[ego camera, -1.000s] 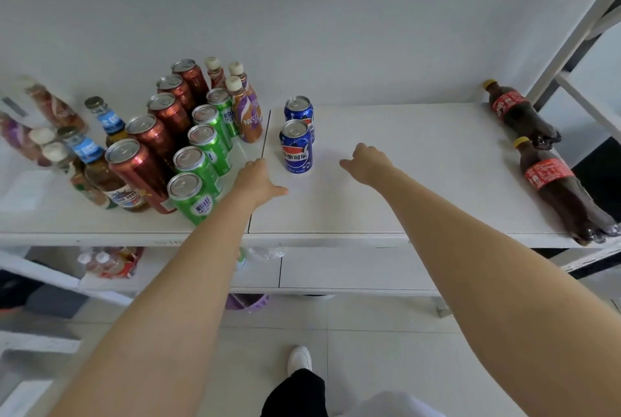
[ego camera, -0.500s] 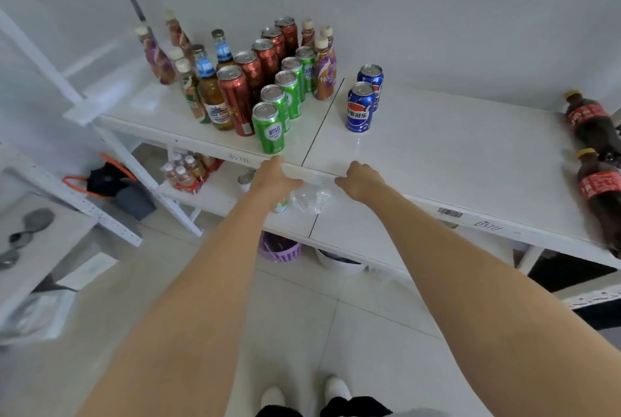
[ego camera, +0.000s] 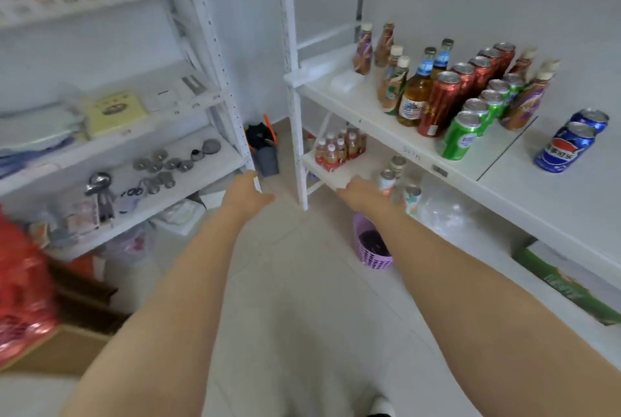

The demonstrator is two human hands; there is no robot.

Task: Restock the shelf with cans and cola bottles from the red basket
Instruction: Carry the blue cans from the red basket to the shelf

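The red basket (ego camera: 23,285) is a blurred red shape at the far left edge, resting on a cardboard box. On the right, the white shelf (ego camera: 554,201) carries two blue cola cans (ego camera: 568,147), a row of green cans (ego camera: 462,139), a row of red cans (ego camera: 440,104) and several bottles (ego camera: 411,94). My left hand (ego camera: 247,191) and my right hand (ego camera: 361,193) hang in mid-air over the floor between the two racks, both empty with fingers loosely curled. No cola bottle is in view.
A second white rack (ego camera: 188,161) at the left holds metal lids and papers. The lower shelf has a pack of small bottles (ego camera: 339,151) and loose cans (ego camera: 386,181). A purple basket (ego camera: 373,247) and a green box (ego camera: 568,285) stand on the floor.
My view has swung left, away from the shelf and towards the red basket. Both hands have left the shelf edge and now hang over the floor. The cola bottles have left the view.
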